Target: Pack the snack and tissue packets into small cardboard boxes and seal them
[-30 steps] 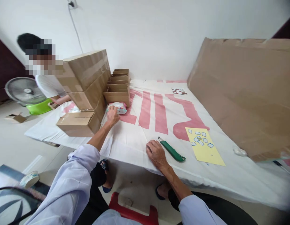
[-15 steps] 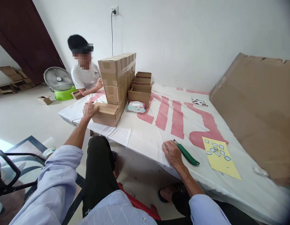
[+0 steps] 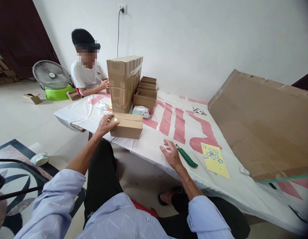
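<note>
My left hand [image 3: 106,124] grips the left end of a closed brown cardboard box [image 3: 127,125] lying near the front edge of the white and red covered table [image 3: 154,146]. My right hand [image 3: 171,154] hovers open just above the table, fingers spread, a little right of the box. A green utility knife [image 3: 186,155] lies right beside that hand. A yellow sheet with small stickers [image 3: 214,159] lies further right.
A tall stack of taped boxes [image 3: 124,81] and a row of open small boxes [image 3: 145,91] stand at the back, with a wipes pack [image 3: 141,111] in front. Another person [image 3: 87,74] sits at the table's far left. A big cardboard sheet [image 3: 266,122] leans at right. A fan [image 3: 50,75] stands on the floor.
My left hand left the wipes pack, took hold of the low box by the stack and drew it toward me. My right hand lifted off the table and spread open.
</note>
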Available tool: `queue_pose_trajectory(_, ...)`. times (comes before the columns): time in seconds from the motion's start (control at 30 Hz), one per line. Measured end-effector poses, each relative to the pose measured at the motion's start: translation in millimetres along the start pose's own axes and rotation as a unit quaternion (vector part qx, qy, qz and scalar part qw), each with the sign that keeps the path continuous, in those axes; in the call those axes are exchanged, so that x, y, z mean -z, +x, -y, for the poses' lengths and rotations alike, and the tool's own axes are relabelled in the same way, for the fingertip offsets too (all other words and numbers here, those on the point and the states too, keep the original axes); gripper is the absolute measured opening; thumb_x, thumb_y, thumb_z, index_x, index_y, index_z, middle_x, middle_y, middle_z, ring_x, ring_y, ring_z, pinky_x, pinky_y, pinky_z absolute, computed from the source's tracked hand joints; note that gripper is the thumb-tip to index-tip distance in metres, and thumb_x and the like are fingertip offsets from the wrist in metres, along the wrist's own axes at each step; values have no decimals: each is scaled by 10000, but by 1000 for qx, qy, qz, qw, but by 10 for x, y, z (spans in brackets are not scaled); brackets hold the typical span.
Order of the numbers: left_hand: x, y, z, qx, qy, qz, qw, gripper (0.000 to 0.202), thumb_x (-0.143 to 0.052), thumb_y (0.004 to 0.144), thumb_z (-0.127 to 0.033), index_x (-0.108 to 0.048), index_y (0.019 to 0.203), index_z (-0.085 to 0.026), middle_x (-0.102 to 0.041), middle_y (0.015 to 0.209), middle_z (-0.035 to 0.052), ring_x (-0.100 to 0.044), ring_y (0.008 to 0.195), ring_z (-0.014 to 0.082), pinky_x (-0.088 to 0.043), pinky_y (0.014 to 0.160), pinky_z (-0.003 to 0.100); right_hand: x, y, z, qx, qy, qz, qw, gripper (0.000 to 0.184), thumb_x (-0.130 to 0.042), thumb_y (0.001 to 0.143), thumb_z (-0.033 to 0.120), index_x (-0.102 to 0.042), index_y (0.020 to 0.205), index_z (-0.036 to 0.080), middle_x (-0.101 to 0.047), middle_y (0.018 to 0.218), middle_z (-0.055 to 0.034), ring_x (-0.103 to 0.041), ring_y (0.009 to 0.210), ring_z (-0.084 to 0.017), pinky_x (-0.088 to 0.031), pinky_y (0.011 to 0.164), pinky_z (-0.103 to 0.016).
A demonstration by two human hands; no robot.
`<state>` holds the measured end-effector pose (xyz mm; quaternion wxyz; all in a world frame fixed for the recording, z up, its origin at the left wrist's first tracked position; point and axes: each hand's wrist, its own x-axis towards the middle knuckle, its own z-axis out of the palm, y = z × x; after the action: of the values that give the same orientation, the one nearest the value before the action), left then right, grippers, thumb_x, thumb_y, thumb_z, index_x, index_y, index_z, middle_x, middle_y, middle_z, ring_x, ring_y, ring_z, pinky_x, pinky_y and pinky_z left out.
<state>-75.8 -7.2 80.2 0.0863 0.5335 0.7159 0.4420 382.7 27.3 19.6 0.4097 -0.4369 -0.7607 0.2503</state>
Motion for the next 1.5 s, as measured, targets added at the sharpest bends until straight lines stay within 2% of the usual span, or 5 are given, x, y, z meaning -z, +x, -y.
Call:
queue_pose_trajectory(0.3, -561, -547, -548, -72, -143, 126, 979, 736, -871, 777, -554, -704, 1411, -219, -730, 1163, 80, -709, 906, 228, -626, 874, 400, -59, 4, 345, -45, 116, 21, 992, 871, -741, 950, 693, -527, 1670, 252, -636, 1617, -188, -676, 1393, -360, -602, 1117, -552)
queue_pose_trajectory(0.53, -583, -512, -476, 9, -289, 206, 935, 939, -907, 708, -578, -601, 1503, -180, -697, 1194, 87, -710, 885, 201, -598, 789, 354, 110, -158, 274, -59, 106, 6, 993, 828, -731, 951, 699, -586, 1616, 228, -693, 1538, -195, -691, 1365, -369, -634, 1078, -541)
queue_pose_trajectory(0.73, -660, -542, -491, -7, -328, 203, 923, 748, -902, 731, -533, -674, 1385, -254, -631, 1569, 147, -635, 1417, 362, -594, 1057, 450, 85, -156, 337, -59, 121, 11, 991, 808, -729, 952, 672, -583, 1618, 238, -708, 1517, -188, -703, 1339, -363, -648, 1048, -534)
queue_pose_trajectory(0.87, -639, -592, -538, -28, -367, 234, 900, 650, -915, 739, -491, -665, 1292, -257, -521, 1706, 141, -538, 1553, 390, -600, 1042, 427, 116, -185, 371, -71, 123, 6, 990, 823, -733, 945, 681, -587, 1612, 222, -697, 1532, -203, -711, 1323, -366, -647, 1039, -524)
queue_pose_trajectory(1.5, -564, -734, -459, -87, -361, 204, 906, 248, -813, 821, -364, -774, 1025, -230, -627, 1454, 108, -547, 1479, 344, -430, 1256, 489, 208, -319, 432, -89, 102, -6, 991, 925, -716, 917, 783, -591, 1618, 193, -705, 1509, -212, -713, 1275, -372, -639, 996, -498)
